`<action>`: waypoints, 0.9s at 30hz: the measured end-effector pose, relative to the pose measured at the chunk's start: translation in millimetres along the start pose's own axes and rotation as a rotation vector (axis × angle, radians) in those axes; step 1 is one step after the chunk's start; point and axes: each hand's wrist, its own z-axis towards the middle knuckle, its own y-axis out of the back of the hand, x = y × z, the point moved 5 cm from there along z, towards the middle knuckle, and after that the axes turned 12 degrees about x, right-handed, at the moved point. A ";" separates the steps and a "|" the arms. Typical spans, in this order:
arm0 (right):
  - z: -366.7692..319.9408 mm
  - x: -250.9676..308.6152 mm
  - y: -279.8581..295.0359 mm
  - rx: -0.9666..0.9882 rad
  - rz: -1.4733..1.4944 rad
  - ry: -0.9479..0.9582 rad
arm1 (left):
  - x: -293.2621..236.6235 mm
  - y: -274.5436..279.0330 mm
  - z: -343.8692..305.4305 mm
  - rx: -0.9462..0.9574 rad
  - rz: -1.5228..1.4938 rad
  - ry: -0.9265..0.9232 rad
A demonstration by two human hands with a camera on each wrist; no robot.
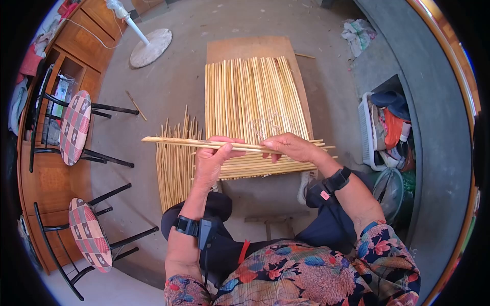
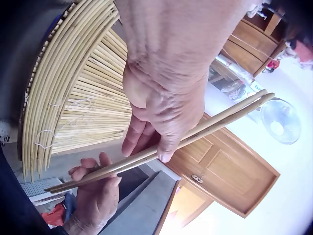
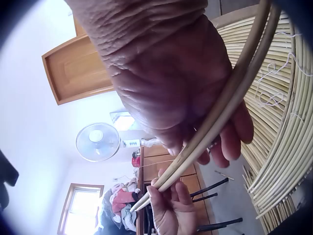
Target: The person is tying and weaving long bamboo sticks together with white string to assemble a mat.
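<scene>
Two long, pale yellow plant stalks (image 1: 171, 141) lie side by side, held level across the body. My left hand (image 1: 210, 159) pinches them between thumb and fingers near their middle. Further right, my right hand (image 1: 290, 146) holds the same pair, its thumb and fingers around them; the stalks (image 3: 198, 134) cross in front of its fingers in the right wrist view. Below and beyond the hands, a row of matching stalks (image 1: 245, 97) covers a board (image 1: 245, 47). Loose white thread (image 1: 266, 121) lies on that row, and more stalks lie crosswise at its near edge.
A pile of thinner stalks (image 1: 176, 173) is left of the board. Two padded chairs (image 1: 76, 127) stand at the left, and a round fan base (image 1: 151, 48) at the back. On the right are a basket of shoes (image 1: 366, 132) and a crumpled bag (image 1: 358, 35).
</scene>
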 end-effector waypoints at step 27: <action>-11.3 26.0 -18.5 -0.692 -1.091 0.265 | 51.7 -1.8 1.9 -0.153 -0.443 0.144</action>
